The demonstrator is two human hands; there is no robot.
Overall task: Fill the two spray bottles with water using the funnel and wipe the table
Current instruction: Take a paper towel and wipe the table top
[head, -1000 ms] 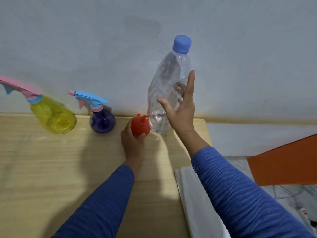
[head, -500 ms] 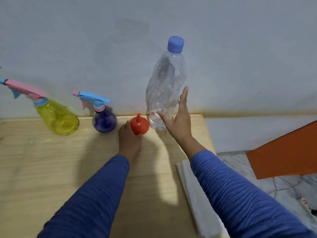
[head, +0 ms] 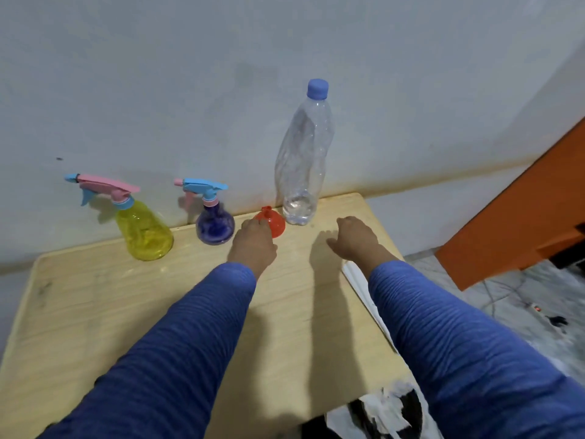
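Just beyond the left hand (head: pixel 253 245), whose grip rests on it, sits the red cone-shaped funnel (head: pixel 274 220), spout up (whether fingers curl round it is hidden). Left of it stand the round purple spray bottle (head: pixel 214 221) and yellow spray bottle (head: pixel 144 229); right, the crinkled clear water bottle (head: pixel 302 160). Over the pale wooden surface (head: pixel 95 299), the right hand (head: pixel 357 237) hangs loosely curled, holding nothing.

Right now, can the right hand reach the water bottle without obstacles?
Probably yes. The right hand hovers just in front of the water bottle, with only bare table between them; the funnel sits to the left.
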